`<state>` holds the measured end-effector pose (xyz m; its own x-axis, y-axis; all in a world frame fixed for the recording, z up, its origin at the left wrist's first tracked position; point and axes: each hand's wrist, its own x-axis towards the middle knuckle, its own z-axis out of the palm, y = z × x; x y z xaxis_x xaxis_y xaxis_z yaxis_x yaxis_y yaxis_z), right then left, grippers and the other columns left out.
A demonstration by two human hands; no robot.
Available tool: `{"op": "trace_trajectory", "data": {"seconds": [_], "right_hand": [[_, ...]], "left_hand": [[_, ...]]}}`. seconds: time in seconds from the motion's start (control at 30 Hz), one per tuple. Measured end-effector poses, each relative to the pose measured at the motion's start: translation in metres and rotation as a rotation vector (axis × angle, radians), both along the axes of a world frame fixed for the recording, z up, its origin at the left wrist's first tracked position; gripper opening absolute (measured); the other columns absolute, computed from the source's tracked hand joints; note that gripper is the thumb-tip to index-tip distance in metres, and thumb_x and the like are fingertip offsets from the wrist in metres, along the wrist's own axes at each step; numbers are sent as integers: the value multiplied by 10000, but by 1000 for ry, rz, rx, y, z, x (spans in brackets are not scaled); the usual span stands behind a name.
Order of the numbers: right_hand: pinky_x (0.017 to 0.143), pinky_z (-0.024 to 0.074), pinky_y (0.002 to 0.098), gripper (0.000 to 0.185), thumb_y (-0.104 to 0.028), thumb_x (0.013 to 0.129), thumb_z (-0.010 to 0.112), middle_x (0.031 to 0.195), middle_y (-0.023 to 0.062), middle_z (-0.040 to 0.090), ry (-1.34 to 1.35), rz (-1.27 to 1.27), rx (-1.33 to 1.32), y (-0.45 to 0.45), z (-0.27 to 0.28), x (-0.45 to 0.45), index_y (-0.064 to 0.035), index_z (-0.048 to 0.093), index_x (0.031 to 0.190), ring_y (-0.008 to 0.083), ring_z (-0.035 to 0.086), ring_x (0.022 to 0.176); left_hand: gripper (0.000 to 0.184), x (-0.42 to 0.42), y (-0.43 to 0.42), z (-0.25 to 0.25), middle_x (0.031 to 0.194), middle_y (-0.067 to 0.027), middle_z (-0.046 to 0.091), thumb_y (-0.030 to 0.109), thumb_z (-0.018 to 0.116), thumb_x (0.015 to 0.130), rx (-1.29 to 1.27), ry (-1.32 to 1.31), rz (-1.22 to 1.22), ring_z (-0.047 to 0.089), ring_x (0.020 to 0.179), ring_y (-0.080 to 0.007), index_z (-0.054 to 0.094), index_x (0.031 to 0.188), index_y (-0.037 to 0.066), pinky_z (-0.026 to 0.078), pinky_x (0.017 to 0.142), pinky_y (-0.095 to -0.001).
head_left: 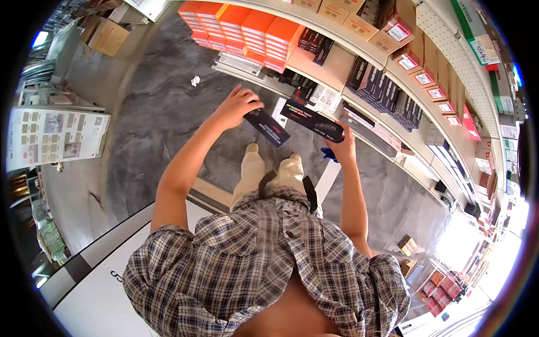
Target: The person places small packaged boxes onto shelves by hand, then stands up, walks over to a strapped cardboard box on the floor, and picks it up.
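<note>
My left hand is closed over the upper end of a dark box, which slants down to the right in front of me. In my right hand is a second long black box, gripped at its right end; its printed lettering appears to read "power supply". The two boxes are close together, their near ends almost meeting. Something small and blue shows just below my right hand, and I cannot make out what it is. Both boxes are held in the air above the floor, before the shelves.
Shelves run along the front and right, with orange boxes, rows of dark boxes and brown cartons. A white scrap lies on the grey floor. A sample board stands left.
</note>
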<state>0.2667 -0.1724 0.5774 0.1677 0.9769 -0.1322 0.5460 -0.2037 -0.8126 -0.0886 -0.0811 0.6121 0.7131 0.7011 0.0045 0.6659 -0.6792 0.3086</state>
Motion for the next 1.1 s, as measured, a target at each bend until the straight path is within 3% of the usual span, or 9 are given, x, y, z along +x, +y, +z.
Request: {"op": "trace_trajectory", "data": {"seconds": [0.23,0.33,0.4,0.57,0.63,0.67,0.8,1.1], "right_hand": [[640,480,267,633,-36,579,792,937,56,578,51,216,46,29,17,-21,-91,504,1141,125,550,690],[724,490,283,625,-21,591,780,996,56,583,246,314,-116,36,32,-17,-92,501,1146,136,582,818],[749,484,287,633,-16,595,777,1018,63,579,179,401,-72,39,49,-22,-97,495,1156,143,582,847],[804,467,285,655,6,604,762,1082,63,559,167,633,-79,50,93,-34,-111,478,1182,149,569,903],[816,461,275,657,22,599,752,1105,38,542,292,749,-321,63,104,-31,-115,476,1179,147,561,903],[873,425,269,661,44,592,738,1115,29,528,271,803,-340,71,111,-28,-103,472,1179,142,522,974],[966,332,268,669,54,579,718,1135,40,498,369,936,-345,98,97,-13,-77,463,1184,132,435,1087],[904,383,280,692,-69,564,787,1073,43,532,492,1228,-474,142,53,-9,-55,460,1174,137,462,1012]], "left_hand": [[408,16,30,25,1215,42,479,-62,546,717,201,66,-238,286,1310,-194,554,1055,167,205,1089,-503],[364,17,38,34,1306,73,440,5,546,757,240,109,-269,240,1338,-166,563,1074,183,201,1089,-509],[289,22,40,41,1379,84,372,73,540,784,286,118,-315,229,1344,-176,559,1050,185,205,1089,-511],[218,45,47,48,1393,61,348,132,453,843,280,-15,-501,298,1313,-203,485,1049,197,246,1085,-484],[234,56,48,55,1384,21,358,139,465,840,348,-144,-645,341,1288,-215,420,1061,203,287,1068,-467],[242,60,48,58,1371,-5,371,149,474,836,377,-143,-683,368,1270,-221,383,1053,207,309,1055,-457],[201,74,47,62,1370,1,386,147,496,827,464,-245,-796,389,1256,-210,418,1008,185,300,1061,-447],[218,107,30,52,1352,-42,421,121,530,819,367,-315,-1025,391,1256,-226,418,1006,134,280,1068,-469]]}}
